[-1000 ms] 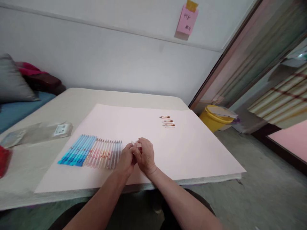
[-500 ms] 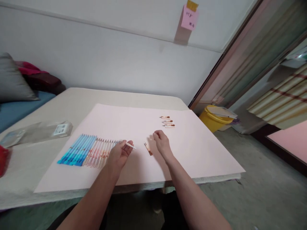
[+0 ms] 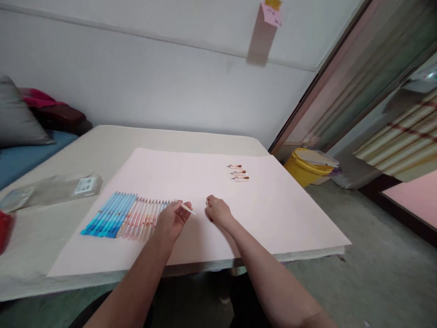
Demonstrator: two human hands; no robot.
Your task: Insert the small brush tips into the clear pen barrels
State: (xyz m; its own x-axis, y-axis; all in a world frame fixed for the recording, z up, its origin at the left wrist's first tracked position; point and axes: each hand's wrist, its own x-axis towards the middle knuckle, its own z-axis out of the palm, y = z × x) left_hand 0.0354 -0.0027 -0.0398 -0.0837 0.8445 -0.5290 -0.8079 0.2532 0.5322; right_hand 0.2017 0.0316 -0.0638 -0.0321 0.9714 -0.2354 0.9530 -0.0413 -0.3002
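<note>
My left hand (image 3: 175, 217) holds a slim white pen (image 3: 188, 209) between thumb and fingers, its pointed end toward the right. My right hand (image 3: 219, 211) is closed over a short cream-and-brown pen cap (image 3: 209, 218), which it mostly hides; only small bits show at its edge. By my left hand lies a row of blue pens (image 3: 111, 214), with a row of pale pens with reddish patterns (image 3: 141, 218) beside it. Three small groups of short pen pieces (image 3: 240, 172), cream and brown with dark tips, lie farther back on the right.
Pink sheeting (image 3: 280, 214) covers much of the pale table (image 3: 170, 137). A clear plastic bag (image 3: 63, 191) and a red object (image 3: 4, 228) are at the left. A yellow bucket (image 3: 299, 169) stands on the floor beyond the right edge, and a white wall (image 3: 164, 86) rises behind.
My right hand has moved left and down onto the pen cap, which lay uncovered before. My left hand still holds the white pen, shifted slightly right.
</note>
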